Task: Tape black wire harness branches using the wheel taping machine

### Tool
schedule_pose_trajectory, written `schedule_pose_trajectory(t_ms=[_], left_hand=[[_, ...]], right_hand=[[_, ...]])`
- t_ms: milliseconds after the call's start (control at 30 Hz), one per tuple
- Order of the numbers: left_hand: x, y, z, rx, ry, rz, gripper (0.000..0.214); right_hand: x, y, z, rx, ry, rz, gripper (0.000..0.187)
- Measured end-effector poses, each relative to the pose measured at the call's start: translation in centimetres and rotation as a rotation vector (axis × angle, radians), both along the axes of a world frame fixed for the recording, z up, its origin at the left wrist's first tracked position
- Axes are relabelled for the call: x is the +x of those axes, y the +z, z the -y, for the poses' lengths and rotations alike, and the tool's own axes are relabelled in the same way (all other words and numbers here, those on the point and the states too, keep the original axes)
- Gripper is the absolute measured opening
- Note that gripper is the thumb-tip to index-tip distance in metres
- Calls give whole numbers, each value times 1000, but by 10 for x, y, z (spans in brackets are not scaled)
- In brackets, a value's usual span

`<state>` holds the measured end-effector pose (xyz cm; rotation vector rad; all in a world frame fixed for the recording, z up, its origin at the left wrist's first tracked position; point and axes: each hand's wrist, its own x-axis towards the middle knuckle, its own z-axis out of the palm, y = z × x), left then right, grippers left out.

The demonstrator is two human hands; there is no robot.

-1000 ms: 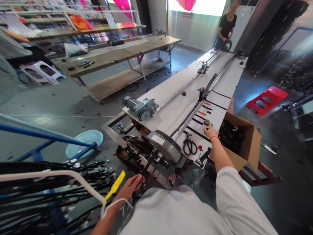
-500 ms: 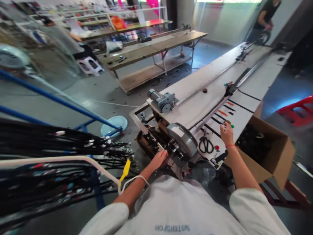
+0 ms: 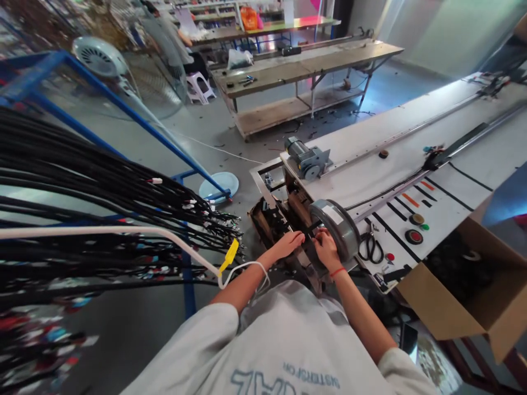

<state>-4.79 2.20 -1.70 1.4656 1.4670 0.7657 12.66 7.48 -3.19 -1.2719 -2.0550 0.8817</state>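
Both my hands are at the near end of a long white machine table (image 3: 370,181). My left hand (image 3: 288,245) lies on the dark mechanism (image 3: 274,222) below the table end, fingers stretched forward and close together. My right hand (image 3: 326,248) rests right beside it, against the grey round motor housing (image 3: 335,227), with fingers curled; what they grip is hidden. A white cord (image 3: 123,233) with a yellow tag (image 3: 229,256) loops around my left forearm. Black scissors (image 3: 370,248) lie on the table just right of the housing.
A thick bundle of black cables (image 3: 102,219) hangs on a blue rack (image 3: 123,109) at left. A brown cardboard box (image 3: 465,285) stands at right below the table. Coloured buttons (image 3: 414,237) dot the table. Wooden benches (image 3: 304,66), a fan (image 3: 99,55) and a seated person (image 3: 168,38) are behind.
My right hand left the buttons on the table and came back to the motor housing beside my left hand. My left hand edged forward onto the mechanism. The view swung left.
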Motion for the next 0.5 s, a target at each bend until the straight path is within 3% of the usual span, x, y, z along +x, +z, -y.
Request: schedule_pose_trajectory(t_ms=[100,267,333,500], left_hand=[[0,-3,-1,10,-9,28,43],[0,-11,0,42,-85,-32,37],[2,-15,0,64,-130,-115,33],[7,-22,2,48,-175,-168,30]], right_hand=[[9,1,6,34,55,-82,3],[8,15,11,-29,52,-58,34],[3,22,5,-31,82,-41,36],[-6,33,-4,111,134,72,37]])
